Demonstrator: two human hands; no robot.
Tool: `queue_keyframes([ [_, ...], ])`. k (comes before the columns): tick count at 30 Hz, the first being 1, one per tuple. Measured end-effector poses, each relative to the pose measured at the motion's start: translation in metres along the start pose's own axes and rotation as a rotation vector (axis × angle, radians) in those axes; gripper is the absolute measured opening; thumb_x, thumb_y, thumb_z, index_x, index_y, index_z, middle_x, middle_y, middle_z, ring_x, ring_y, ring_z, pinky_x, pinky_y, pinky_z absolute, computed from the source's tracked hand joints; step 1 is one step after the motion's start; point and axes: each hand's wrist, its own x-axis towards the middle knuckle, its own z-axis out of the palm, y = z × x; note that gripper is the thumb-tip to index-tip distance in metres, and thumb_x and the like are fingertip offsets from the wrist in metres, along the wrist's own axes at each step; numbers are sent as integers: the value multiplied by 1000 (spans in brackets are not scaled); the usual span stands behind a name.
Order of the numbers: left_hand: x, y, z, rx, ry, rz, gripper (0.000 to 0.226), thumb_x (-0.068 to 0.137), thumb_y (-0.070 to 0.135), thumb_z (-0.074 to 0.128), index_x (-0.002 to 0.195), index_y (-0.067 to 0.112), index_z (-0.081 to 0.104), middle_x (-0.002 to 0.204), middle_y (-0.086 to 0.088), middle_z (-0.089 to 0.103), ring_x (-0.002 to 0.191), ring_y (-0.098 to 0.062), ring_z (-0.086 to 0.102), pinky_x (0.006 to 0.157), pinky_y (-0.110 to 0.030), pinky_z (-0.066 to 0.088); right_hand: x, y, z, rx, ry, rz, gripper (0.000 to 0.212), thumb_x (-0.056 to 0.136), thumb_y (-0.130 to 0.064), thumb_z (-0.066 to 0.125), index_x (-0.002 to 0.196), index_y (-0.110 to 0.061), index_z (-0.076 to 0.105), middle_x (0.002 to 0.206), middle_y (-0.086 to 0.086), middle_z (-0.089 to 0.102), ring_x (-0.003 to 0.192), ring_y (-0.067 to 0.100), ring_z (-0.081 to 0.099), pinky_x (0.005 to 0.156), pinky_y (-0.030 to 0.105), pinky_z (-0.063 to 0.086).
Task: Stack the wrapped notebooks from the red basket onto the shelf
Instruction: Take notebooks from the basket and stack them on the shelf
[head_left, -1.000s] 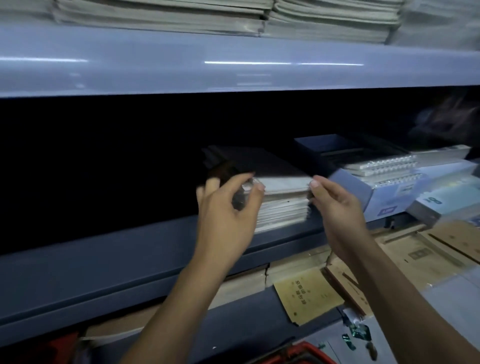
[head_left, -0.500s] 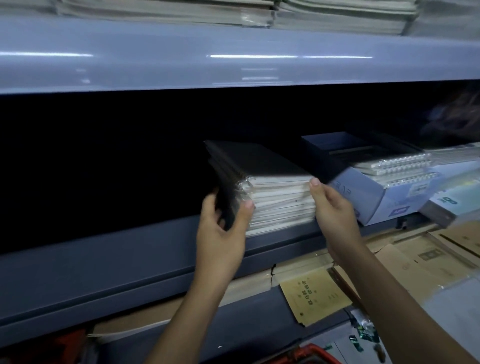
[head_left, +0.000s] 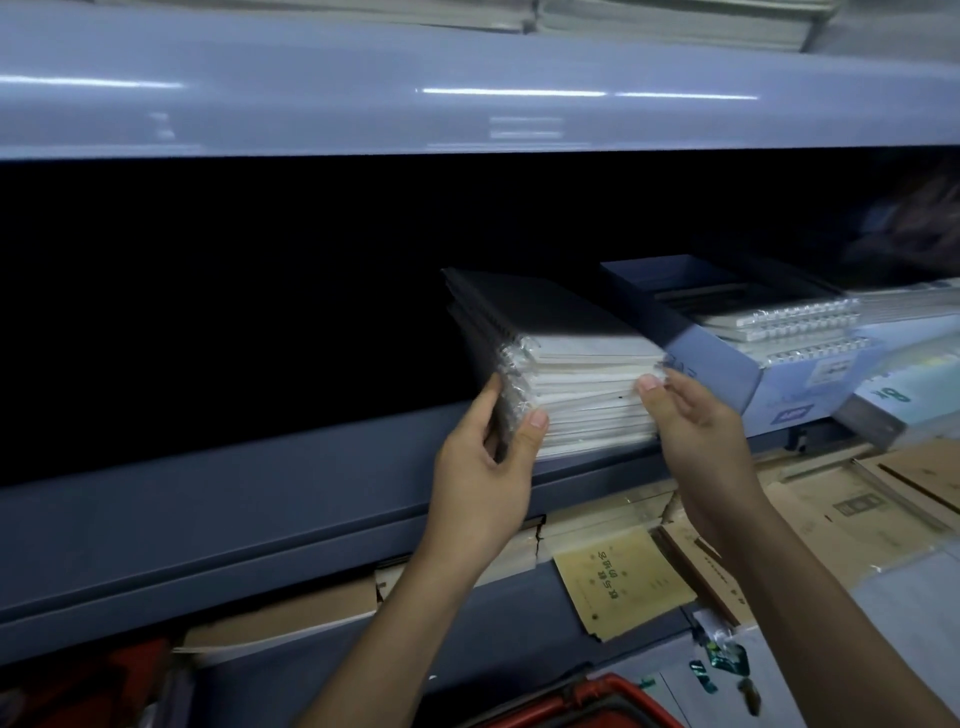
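A stack of plastic-wrapped spiral notebooks with black covers and white page edges is sitting on the dark grey metal shelf, its front edge level with the shelf lip. The left hand is gripping the stack's left front corner: the thumb is pressing on the front face while the fingers are wrapping round the spiral-bound side. The right hand is lying against the right front corner, thumb tip touching the page edges; its other fingers are extending loosely and are not clenching anything.

Just to the right of the stack, an open pale blue cardboard box is holding white spiral-bound pads. On the level below, tan paper-covered exercise books are lying flat, some overlapping. The rim of a red plastic basket is showing at the bottom edge, beneath the forearms. A pale grey upper shelf is spanning the top of the view, carrying flat paper stacks.
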Motion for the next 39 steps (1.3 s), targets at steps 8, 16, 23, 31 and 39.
queue_keyframes([
  [8, -26, 18, -9, -60, 76, 0, 74, 89, 31, 72, 153, 27, 34, 138, 29, 46, 127, 10, 47, 114, -19, 35, -40, -3, -7, 66, 117, -24, 56, 97, -42, 58, 147, -19, 47, 139, -8, 57, 113, -2, 55, 97, 18, 37],
  [16, -88, 18, -42, -10, 112, 16, 62, 91, 28, 70, 147, 19, 45, 149, 2, 50, 134, -5, 50, 111, -21, 41, -122, 2, -12, -18, 24, -21, 53, 97, -46, 57, 146, -28, 48, 143, -13, 54, 125, -2, 52, 103, 26, 47],
  [23, -213, -72, -52, 58, 55, -164, 37, 91, 11, 68, 126, 16, 59, 124, -4, 66, 117, -12, 64, 104, -25, 48, -216, 104, -21, -411, -157, 62, 28, 99, -32, 59, 119, -15, 68, 112, -5, 69, 105, 8, 63, 87, 20, 46],
  [31, -264, -150, -53, 228, -151, -460, 52, 87, 22, 75, 135, 21, 54, 130, -1, 64, 115, -15, 64, 105, -34, 49, -273, 231, -17, -1116, -814, 285, 27, 95, -27, 56, 104, -9, 74, 111, 11, 72, 107, 26, 65, 92, 29, 45],
  [39, -268, -164, -64, 284, -198, -486, 58, 86, 21, 75, 138, 21, 51, 128, 1, 63, 107, -9, 65, 101, -29, 50, -294, 261, 10, -1277, -715, 227, 38, 95, -26, 52, 127, -6, 51, 126, 15, 60, 116, 31, 60, 92, 35, 47],
])
